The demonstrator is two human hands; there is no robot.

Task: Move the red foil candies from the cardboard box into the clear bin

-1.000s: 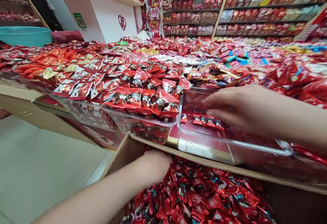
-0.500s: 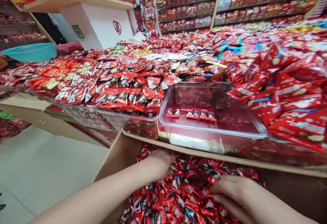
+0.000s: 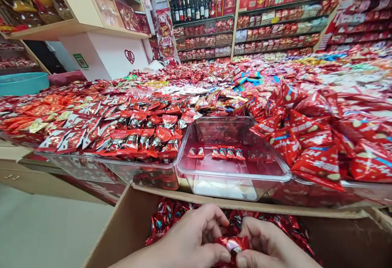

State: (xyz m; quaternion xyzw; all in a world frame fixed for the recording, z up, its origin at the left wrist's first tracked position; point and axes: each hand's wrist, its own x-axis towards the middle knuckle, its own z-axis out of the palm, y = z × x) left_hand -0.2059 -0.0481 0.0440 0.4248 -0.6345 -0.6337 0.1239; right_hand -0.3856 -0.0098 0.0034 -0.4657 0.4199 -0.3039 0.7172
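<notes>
Over cardbd box [image 3: 131,215], red pkt [image 3: 234,243] in pinch btwn L hand [image 3: 196,235] & R hand [image 3: 269,243], part-hidden, print unclear

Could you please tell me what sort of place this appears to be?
It looks like a sweet shop, probably: wrapped candies are heaped in clear plastic bins, and shelves at the back are lined with packets and bottles.

A: Hands?
B: L hand [image 3: 194,237] & R hand [image 3: 266,239] close tog., fingers on one red candy [image 3: 234,243], over the pile [image 3: 165,213] in the box [image 3: 114,229].
A: Beyond box?
B: Clear tub [image 3: 234,174] w/ a few sm. candies [image 3: 226,153]. Black-&-red packs [image 3: 142,137] on its L, lg. red packs [image 3: 318,164] R. Bottles [image 3: 190,10] on back shelf [image 3: 203,21].
</notes>
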